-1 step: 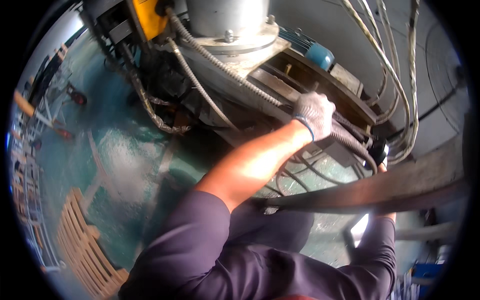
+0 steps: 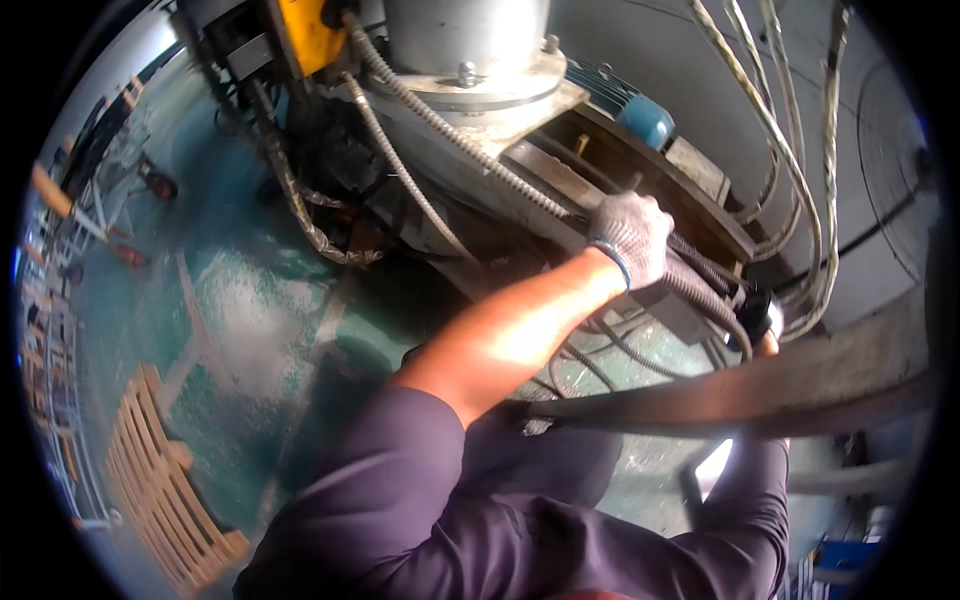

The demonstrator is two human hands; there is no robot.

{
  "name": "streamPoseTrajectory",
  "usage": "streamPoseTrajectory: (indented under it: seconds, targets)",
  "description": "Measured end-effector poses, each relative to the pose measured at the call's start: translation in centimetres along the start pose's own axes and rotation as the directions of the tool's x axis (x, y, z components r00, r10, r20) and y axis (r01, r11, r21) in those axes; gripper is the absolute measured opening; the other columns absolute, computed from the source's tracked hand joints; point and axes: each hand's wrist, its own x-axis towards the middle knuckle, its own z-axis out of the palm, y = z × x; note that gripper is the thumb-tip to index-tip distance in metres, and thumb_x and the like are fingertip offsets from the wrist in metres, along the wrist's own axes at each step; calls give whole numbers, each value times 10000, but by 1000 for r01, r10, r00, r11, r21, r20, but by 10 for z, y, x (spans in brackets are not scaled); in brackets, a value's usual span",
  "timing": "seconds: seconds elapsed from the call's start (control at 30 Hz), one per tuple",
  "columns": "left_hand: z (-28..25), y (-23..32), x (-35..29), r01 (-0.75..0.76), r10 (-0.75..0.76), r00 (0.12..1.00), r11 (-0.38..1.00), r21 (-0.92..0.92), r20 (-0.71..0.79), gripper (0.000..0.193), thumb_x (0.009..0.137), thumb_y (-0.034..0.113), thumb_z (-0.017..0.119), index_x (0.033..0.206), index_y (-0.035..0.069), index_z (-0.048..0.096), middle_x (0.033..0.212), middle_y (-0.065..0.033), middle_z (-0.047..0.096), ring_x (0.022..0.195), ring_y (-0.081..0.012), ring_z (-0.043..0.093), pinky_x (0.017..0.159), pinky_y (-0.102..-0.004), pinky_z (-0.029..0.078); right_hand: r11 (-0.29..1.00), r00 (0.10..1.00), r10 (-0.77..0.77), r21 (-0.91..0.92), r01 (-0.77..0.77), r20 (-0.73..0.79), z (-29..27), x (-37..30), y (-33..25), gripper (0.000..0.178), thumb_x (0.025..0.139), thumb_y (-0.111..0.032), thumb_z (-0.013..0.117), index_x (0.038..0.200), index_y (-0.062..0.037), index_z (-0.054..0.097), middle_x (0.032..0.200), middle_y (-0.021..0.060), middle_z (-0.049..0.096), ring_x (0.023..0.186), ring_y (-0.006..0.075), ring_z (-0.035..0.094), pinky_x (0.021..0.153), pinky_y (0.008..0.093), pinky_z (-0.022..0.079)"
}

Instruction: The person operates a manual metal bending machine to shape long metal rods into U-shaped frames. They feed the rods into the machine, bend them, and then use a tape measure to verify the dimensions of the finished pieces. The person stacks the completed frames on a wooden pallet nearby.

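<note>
My left hand [image 2: 632,236], in a pale knitted glove with a blue cuff edge, is closed at the side of the machine's steel frame [image 2: 690,190]. Its curled fingers face away, so whatever they grip is hidden. Ribbed grey hoses [image 2: 700,292] run out just beside and below it. My right arm [image 2: 745,500] passes under a thick beam [image 2: 740,392]. Beyond the beam, a bit of my right hand [image 2: 768,344] shows against a black rounded thing [image 2: 757,310] with a bright side, near the hose ends. The right fingers cannot be made out.
A grey metal cylinder [image 2: 465,40] stands on a bolted flange, with a blue motor [image 2: 645,118] behind. Foil-wrapped cables [image 2: 790,150] hang at the right. Armoured conduits [image 2: 430,110] cross the machine. A wooden pallet [image 2: 165,480] lies on the green floor at left.
The view has shifted slightly, so the machine sits a little further right in it. My left hand stays closed in the same place; my right hand remains by the hose ends.
</note>
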Motion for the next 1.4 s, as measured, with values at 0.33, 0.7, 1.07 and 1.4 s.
streamPoseTrajectory:
  seconds: [0.33, 0.7, 1.07, 1.4]
  targets:
    - [4, -2, 22, 40, -40, 997, 999, -2, 62, 218, 898, 262, 708, 977, 114, 847, 1013, -159, 808, 993, -334, 796, 877, -476, 642, 1000, 924, 9, -9, -6, 382, -52, -56, -16, 193, 986, -176, 719, 1075, -62, 847, 1088, 112, 855, 987, 264, 803, 817, 442, 599]
    - [22, 1, 17, 7, -6, 973, 1000, 4, -230, 156, 853, 259, 741, 906, 128, 809, 928, -113, 766, 902, -305, 754, 794, -455, 597, 988, 963, -7, 150, -34, 268, -16, -77, -79, 226, 989, -189, 738, 1181, -72, 758, 1002, 105, 771, 874, 275, 720, 814, 449, 588]
    - [32, 6, 18, -94, 48, 934, 989, -115, -355, 124, 817, 226, 737, 845, 114, 782, 898, -123, 732, 894, -318, 727, 731, -464, 599, 996, 997, 72, 41, -73, 21, 52, 3, 48, 299, 909, -351, 737, 1102, -133, 800, 1040, 155, 827, 979, 397, 791, 849, 488, 618]
    - [31, 6, 16, -54, 39, 954, 998, -43, -299, 120, 798, 232, 754, 836, 123, 788, 894, -117, 731, 889, -320, 729, 743, -455, 604, 464, 862, 52, 752, -468, 505, 26, 17, 68, 270, 1015, -230, 669, 1136, -37, 814, 1065, 118, 832, 938, 222, 796, 849, 412, 625]
